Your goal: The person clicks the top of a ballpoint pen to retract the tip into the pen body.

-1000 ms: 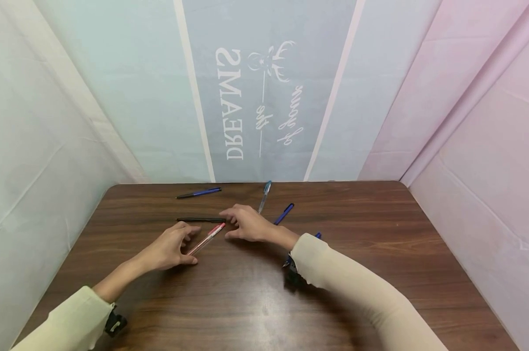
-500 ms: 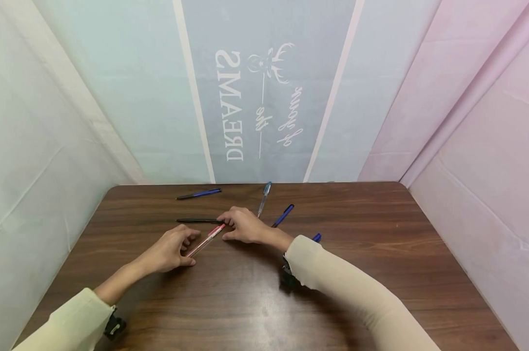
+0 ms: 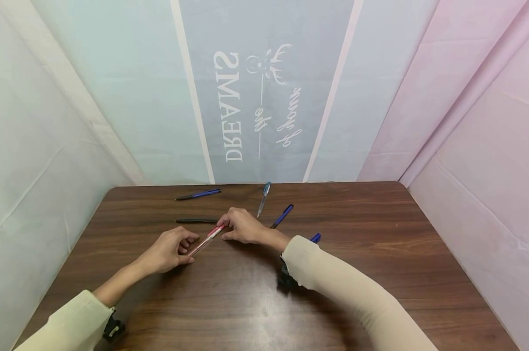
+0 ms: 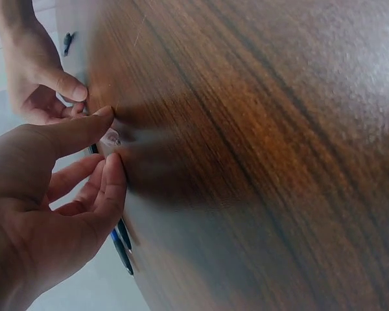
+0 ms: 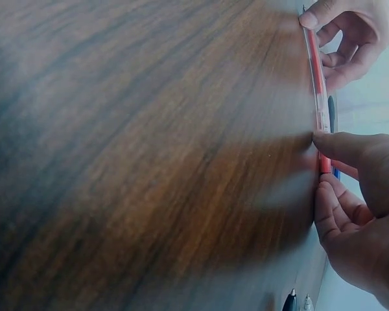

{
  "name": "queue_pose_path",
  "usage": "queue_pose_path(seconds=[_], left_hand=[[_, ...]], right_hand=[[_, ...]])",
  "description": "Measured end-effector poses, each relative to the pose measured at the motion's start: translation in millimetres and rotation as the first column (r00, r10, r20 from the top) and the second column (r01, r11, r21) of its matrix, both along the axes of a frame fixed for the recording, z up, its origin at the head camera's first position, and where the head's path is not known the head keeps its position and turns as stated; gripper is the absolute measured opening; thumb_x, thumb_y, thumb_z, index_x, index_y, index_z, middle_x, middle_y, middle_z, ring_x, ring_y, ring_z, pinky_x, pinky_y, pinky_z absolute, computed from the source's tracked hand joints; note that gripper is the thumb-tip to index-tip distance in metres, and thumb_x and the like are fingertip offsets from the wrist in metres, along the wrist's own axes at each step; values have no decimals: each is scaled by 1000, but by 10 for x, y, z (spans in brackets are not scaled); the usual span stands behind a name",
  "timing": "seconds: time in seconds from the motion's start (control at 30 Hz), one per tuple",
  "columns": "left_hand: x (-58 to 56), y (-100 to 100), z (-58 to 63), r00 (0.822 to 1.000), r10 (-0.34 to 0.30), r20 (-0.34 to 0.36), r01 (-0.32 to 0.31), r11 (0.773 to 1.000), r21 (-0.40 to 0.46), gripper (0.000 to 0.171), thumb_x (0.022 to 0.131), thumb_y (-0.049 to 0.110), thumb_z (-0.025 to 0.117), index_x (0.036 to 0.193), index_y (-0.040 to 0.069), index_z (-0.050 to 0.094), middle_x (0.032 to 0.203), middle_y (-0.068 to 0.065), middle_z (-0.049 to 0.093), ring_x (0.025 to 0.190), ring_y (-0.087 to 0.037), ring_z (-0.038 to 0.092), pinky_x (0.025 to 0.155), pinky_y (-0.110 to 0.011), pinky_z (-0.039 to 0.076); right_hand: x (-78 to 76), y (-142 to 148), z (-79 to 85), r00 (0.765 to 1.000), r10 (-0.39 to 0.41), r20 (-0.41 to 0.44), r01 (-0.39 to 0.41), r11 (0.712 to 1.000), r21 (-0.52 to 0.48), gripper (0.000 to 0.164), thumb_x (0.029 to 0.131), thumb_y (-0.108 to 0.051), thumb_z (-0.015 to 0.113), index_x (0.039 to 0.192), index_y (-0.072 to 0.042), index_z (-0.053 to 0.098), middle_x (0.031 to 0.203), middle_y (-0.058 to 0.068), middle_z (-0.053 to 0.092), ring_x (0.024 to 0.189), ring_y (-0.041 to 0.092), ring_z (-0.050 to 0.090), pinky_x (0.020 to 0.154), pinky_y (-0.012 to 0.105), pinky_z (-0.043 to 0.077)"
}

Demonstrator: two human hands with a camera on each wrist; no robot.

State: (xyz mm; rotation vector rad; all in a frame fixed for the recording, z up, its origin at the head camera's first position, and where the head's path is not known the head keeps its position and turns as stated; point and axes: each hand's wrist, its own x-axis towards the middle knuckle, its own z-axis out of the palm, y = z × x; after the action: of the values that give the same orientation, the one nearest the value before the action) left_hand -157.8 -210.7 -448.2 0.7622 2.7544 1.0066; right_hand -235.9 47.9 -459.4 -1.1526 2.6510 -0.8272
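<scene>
A clear pen with a red cap (image 3: pixel 211 236) lies slantwise on the table between both hands. My left hand (image 3: pixel 167 249) is at its lower left end, thumb beside the barrel and fingers bent on the other side. In the left wrist view a gap shows between the thumb and index tips of the left hand (image 4: pixel 71 188), with the pen's tip in it. My right hand (image 3: pixel 245 226) has its fingertips at the capped end; its thumb stands apart from them. Seen from the right wrist, the red pen (image 5: pixel 316 71) runs between both hands.
Behind the red pen lies a black pen (image 3: pixel 196 221), partly covered by the right fingers. Farther back are a blue pen (image 3: pixel 198 194) and a clear pen with a light-blue cap (image 3: pixel 263 200). Two blue pens, one (image 3: pixel 283 215) and another (image 3: pixel 315 238), lie by the right forearm.
My right hand has shifted slightly left and its fingertips have come to the red cap, covering the end of the black pen. The left hand has barely moved.
</scene>
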Motion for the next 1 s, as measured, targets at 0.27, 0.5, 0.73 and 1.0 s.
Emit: queue_pose_path(seconds=[0.27, 0.5, 0.73, 1.0], left_hand=[[-11, -12, -11, 999, 28, 29, -28, 1000, 5, 39, 78, -5, 91, 113, -8, 73, 95, -6, 69, 81, -11, 65, 68, -23, 61], [-31, -17, -24, 997, 41, 63, -42, 999, 4, 30, 79, -6, 89, 106, -6, 75, 90, -2, 70, 78, -8, 65, 67, -22, 59], [-43, 4, 0, 998, 13, 61, -14, 1000, 18, 23, 81, -7, 86, 101, -3, 76, 86, -1, 74, 75, -5, 66, 65, -21, 59], [-58, 16, 39, 997, -3, 76, 0, 1000, 29, 20, 84, -6, 82, 104, -1, 77, 90, -2, 77, 79, -8, 70, 68, -22, 61]], right_hand=[[4, -20, -25, 999, -44, 5, 44, 999, -2, 7, 93, -14, 84, 99, -13, 81, 96, 1, 68, 89, 12, 64, 76, 18, 53], [13, -27, -59, 999, -54, 10, 54, 998, -17, 3, 96, -13, 81, 97, -10, 80, 94, 1, 68, 88, 12, 64, 75, 18, 52], [3, -22, -55, 996, -87, 30, 88, 995, -52, 5, 97, -15, 80, 99, -10, 80, 96, 1, 72, 87, 11, 65, 74, 19, 52], [-5, -16, -42, 974, -149, 173, 177, 971, -159, 4, 97, -12, 79, 100, -9, 79, 94, 0, 76, 85, 7, 66, 77, 19, 54]])
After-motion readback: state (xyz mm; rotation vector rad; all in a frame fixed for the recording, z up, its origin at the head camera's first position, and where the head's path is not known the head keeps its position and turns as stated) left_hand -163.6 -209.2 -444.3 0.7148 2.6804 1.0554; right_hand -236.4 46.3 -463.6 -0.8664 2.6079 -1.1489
